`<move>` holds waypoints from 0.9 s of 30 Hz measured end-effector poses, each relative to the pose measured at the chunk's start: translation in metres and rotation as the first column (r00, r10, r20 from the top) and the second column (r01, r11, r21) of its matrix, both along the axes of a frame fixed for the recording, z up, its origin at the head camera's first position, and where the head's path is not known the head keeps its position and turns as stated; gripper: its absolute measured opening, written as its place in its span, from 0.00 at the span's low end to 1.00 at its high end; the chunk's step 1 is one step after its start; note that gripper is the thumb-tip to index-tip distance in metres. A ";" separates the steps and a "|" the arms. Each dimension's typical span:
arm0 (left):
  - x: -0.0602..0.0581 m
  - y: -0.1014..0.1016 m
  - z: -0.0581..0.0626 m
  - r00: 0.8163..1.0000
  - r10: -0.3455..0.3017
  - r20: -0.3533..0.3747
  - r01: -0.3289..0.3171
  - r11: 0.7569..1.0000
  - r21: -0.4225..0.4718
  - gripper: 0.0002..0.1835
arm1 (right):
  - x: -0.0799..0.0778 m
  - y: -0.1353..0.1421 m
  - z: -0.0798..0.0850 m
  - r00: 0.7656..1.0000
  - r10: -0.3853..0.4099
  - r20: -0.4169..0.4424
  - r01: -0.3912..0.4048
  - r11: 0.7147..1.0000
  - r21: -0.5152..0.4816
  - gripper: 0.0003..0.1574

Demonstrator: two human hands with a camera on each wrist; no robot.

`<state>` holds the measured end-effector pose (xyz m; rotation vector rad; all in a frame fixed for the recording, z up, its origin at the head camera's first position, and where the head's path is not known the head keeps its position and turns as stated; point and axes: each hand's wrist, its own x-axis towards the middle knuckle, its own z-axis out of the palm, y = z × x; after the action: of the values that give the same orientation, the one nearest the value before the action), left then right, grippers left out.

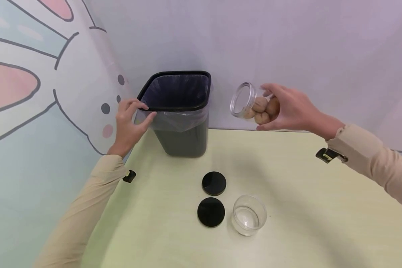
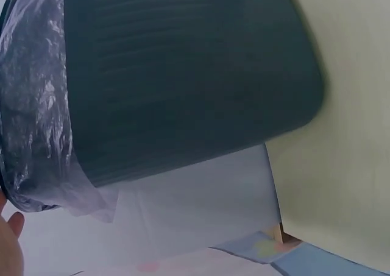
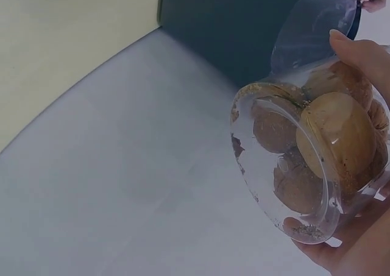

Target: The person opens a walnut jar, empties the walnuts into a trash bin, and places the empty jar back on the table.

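My right hand [image 1: 296, 109] grips a clear plastic jar [image 1: 243, 100], tilted on its side with its lidless mouth facing left toward the bin. Inside are several round, brown, walnut-like pieces [image 3: 338, 134], with dark crumbs clinging near the rim. To the left stands a dark grey trash bin [image 1: 184, 139], lined with a clear plastic bag [image 2: 36, 93] folded over its black rim. My left hand [image 1: 128, 124] holds the bin's near left rim corner between thumb and fingers. The jar is at rim height, to the right of the bin and apart from it.
On the pale green table [image 1: 298, 223] lie two round black lids [image 1: 214, 183], one nearer me than the other. A clear round container [image 1: 249, 216] without a lid stands beside the nearer one. A wall [image 1: 254, 41] rises behind the bin, and a cartoon-printed wall [image 1: 83, 74] runs along the left.
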<state>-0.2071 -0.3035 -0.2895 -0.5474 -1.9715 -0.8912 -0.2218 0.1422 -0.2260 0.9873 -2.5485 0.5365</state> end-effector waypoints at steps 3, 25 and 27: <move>-0.008 -0.004 -0.003 0.999 -0.028 -0.037 0.027 0.999 -0.024 0.11 | -0.001 -0.001 0.004 1.000 0.008 -0.012 -0.008 1.000 0.018 0.63; -0.007 -0.001 -0.019 0.990 0.097 -0.104 -0.103 0.993 -0.061 0.12 | -0.018 -0.030 0.027 0.998 0.046 -0.042 -0.041 0.990 0.132 0.62; -0.008 -0.001 -0.020 0.990 0.095 -0.105 -0.101 0.993 -0.053 0.12 | -0.020 -0.033 0.028 0.997 0.055 -0.045 -0.048 0.989 0.141 0.62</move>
<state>-0.2148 -0.3041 -0.3092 -0.5145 -1.9189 -0.7327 -0.2421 0.1096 -0.1977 1.1034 -2.5513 0.3458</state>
